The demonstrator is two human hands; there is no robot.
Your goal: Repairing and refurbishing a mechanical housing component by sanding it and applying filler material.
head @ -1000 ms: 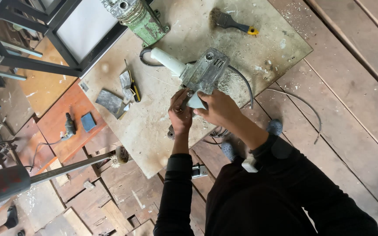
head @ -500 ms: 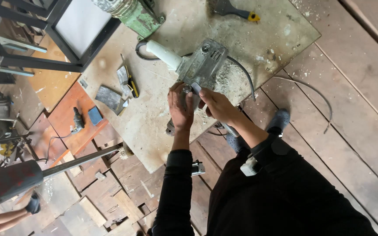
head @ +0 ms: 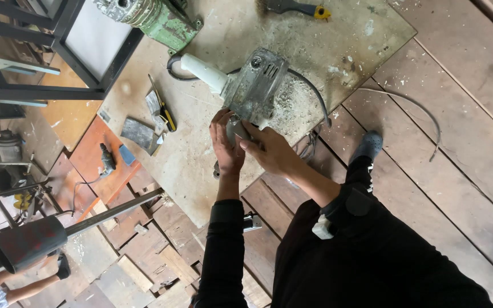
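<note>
Both hands meet at the near end of a grey power tool [head: 255, 85] lying on the surface [head: 201, 165]. The left hand [head: 226, 142] presses flat against the tool's underside, fingers extended, while the right hand [head: 269, 149] curls its fingers round a small pale part there. Compared with half a second ago, the hands sit closer together and the tool has barely shifted. The tool's white side handle [head: 203, 71] points left, its black cable [head: 312, 94] loops to the right. The surface is a dusty board strewn with sawdust; a yellow-handled screwdriver [head: 164, 108] lies left of the hands, a green machine [head: 155, 17] at the far edge. Worn wooden floor planks [head: 457, 114] spread to the right, a black metal frame [head: 41, 51] stands far left
</note>
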